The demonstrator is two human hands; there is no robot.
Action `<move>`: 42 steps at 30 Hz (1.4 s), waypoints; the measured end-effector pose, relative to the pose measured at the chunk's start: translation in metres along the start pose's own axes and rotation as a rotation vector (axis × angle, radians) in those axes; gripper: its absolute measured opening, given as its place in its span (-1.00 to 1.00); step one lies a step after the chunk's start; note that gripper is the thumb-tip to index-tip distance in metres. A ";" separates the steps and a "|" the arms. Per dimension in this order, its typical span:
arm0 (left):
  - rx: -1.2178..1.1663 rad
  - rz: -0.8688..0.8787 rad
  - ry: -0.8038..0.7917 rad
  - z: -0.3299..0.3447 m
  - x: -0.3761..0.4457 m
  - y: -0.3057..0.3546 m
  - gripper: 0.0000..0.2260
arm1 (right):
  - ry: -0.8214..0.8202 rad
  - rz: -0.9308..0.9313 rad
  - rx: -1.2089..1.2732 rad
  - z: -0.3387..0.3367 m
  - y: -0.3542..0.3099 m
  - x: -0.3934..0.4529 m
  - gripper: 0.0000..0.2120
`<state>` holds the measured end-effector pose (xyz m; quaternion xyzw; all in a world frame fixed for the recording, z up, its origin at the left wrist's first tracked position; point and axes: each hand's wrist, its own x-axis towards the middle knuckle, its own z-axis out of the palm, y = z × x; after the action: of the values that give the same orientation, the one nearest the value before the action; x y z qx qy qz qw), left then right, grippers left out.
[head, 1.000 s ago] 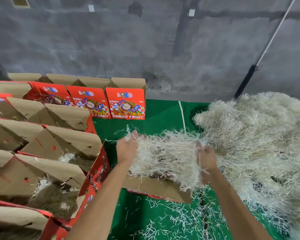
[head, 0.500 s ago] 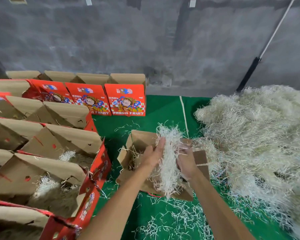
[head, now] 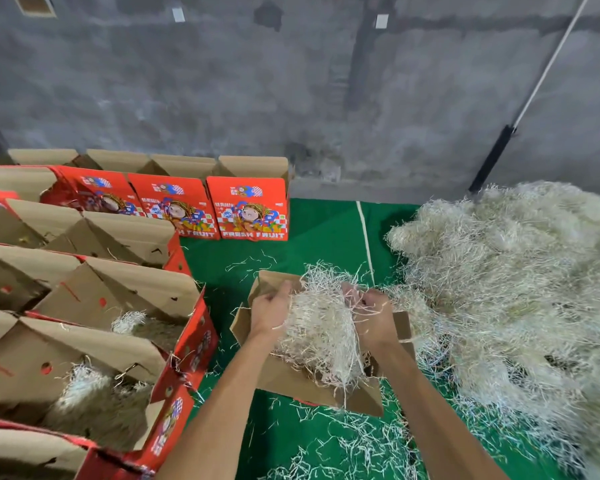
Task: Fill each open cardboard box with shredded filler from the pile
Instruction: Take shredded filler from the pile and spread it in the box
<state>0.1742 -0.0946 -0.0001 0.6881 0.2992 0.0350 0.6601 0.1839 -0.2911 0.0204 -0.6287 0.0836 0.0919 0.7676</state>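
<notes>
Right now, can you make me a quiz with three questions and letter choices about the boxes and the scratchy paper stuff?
1. Where is the big pile of shredded filler?
A. right of the open box
B. behind the red boxes
C. inside a bucket

2. What colour is the mat?
A. blue
B. green
C. yellow

3. What are the hands doing?
A. resting on the mat
B. closing a flap
C. holding a clump of filler over the box

Answers: 1 A, the pile lies right of the open box. 2 B, green shows all around. 3 C, left hand and right hand grip the clump of filler.
</notes>
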 end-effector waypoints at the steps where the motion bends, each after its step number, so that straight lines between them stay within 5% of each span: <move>1: -0.017 -0.021 0.072 -0.005 0.005 -0.001 -0.60 | 0.031 -0.021 -0.003 -0.005 0.001 -0.001 -0.81; 4: 0.022 -0.099 0.304 -0.028 0.018 -0.007 -0.45 | 0.226 -0.004 -0.018 -0.027 0.004 -0.001 -0.83; 7: 0.201 -0.091 0.342 -0.038 0.027 -0.017 -0.65 | 0.403 -0.018 -0.094 -0.051 0.004 0.006 -0.60; 9: 0.281 -0.023 0.116 -0.026 0.014 -0.017 -0.76 | 0.313 -0.052 -0.187 -0.048 0.006 0.007 -0.64; 14: 0.480 0.310 -0.109 -0.012 -0.007 -0.015 -0.96 | 0.006 -0.262 -0.836 -0.032 0.016 -0.002 -0.90; 18: 0.759 0.275 -0.274 -0.012 -0.008 -0.022 -0.81 | 0.173 -0.842 -1.130 -0.023 0.018 -0.008 -0.92; 20: 0.910 0.269 -0.295 -0.006 -0.009 -0.022 -0.65 | 0.092 -0.940 -1.114 -0.012 0.020 -0.006 -0.91; 24: 0.960 0.106 -0.351 0.010 -0.007 -0.022 -0.47 | -0.288 -0.533 -1.394 0.007 0.035 0.008 -0.64; 26: 0.910 0.086 -0.476 0.015 -0.006 -0.024 -0.70 | -0.414 -0.213 -1.464 0.008 0.044 0.018 -0.67; 29: 0.930 0.072 -0.628 0.015 0.003 -0.030 -0.62 | -0.489 0.096 -1.538 0.002 0.057 0.028 -0.80; 33: 1.166 0.153 -0.666 0.020 0.023 -0.041 -0.70 | -0.479 0.128 -1.704 0.003 0.071 0.039 -0.74; 37: 1.505 0.085 -0.720 0.038 0.033 -0.050 -0.67 | -0.279 -0.164 -1.631 0.011 0.081 0.048 -0.77; 39: 1.641 -0.018 -0.734 0.042 0.039 -0.060 -0.62 | -0.350 -0.241 -1.731 0.021 0.083 0.052 -0.71; 42: 1.743 -0.086 -0.743 0.042 0.047 -0.077 -0.59 | -0.605 0.023 -1.745 0.020 0.101 0.053 -0.69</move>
<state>0.2034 -0.1143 -0.0934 0.8941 0.0157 -0.4464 -0.0324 0.2102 -0.2506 -0.0846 -0.9328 -0.2133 0.2905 0.0101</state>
